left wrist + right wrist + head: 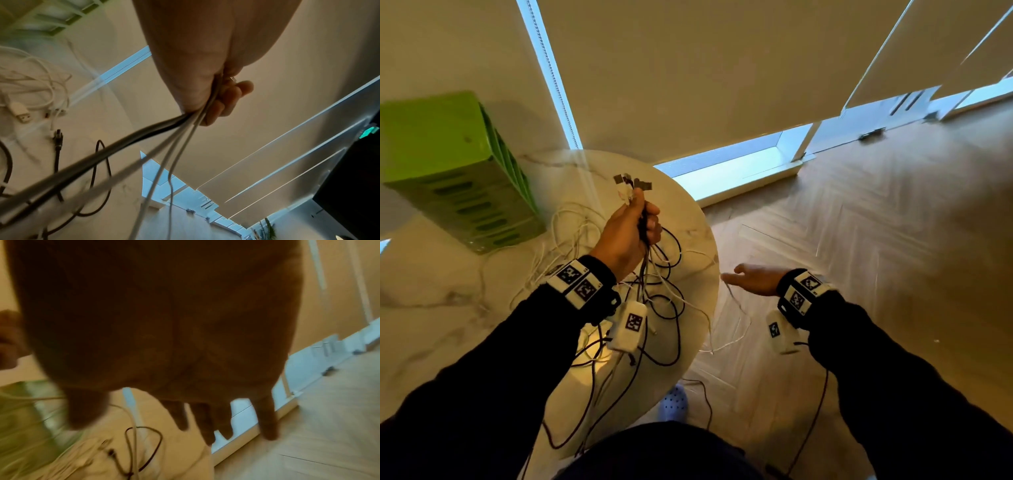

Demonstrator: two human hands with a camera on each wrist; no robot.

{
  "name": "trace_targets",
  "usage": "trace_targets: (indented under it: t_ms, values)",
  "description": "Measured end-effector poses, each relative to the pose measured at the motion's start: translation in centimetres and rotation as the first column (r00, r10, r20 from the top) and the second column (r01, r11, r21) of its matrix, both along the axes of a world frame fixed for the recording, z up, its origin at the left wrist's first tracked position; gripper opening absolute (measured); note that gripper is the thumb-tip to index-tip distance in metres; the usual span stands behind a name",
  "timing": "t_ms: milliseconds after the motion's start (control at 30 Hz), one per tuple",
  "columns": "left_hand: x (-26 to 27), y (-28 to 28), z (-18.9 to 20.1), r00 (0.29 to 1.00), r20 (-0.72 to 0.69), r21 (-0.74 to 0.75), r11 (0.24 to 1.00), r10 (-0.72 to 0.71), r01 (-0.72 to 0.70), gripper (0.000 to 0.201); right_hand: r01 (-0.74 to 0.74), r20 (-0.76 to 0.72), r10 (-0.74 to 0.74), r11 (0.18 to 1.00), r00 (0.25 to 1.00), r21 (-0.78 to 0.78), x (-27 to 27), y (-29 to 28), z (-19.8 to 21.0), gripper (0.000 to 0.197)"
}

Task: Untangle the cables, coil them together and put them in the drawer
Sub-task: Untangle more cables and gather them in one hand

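My left hand is raised over the round marble table and grips a bundle of black and white cables just below their plugs, which stick up above the fist. The left wrist view shows the fingers curled round the cable bundle, which runs down and fans out. Loose loops of cable lie tangled on the tabletop and hang over its edge. My right hand hovers open beyond the table's right edge, fingers spread, holding nothing.
A green drawer unit stands on the table at the back left. Wooden floor lies to the right, with low window sills and blinds behind. A white USB plug lies on the table.
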State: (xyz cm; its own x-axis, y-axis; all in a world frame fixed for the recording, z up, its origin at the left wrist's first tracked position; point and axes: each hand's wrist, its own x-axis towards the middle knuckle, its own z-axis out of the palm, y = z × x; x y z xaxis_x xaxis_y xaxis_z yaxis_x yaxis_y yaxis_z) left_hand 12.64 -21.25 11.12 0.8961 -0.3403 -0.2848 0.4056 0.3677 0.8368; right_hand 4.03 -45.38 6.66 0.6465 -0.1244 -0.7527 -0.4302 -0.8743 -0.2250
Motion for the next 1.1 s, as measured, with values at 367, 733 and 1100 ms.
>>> trace_targets:
  t_ms: [367,733,1100]
  values:
    - [-1.1,5.1,2.0,0.934,0.144,0.218,0.931,-0.327,0.293,0.042,-0.301,0.256,0.164,0.633,0.953,0.714,4.4,14.9,3.1,0.04]
    - [1.2,13.3,4.4,0.993,0.1,-0.084,0.994,-0.067,0.076,0.041,-0.122,-0.282,0.372,0.768,0.884,0.629,3.7,12.6,0.9,0.044]
    - [5.3,14.1,5.3,0.901,0.121,-0.13,0.907,0.417,-0.402,0.022,-0.379,0.602,0.294,0.925,0.743,0.015,1.5,9.9,-0.8,0.051]
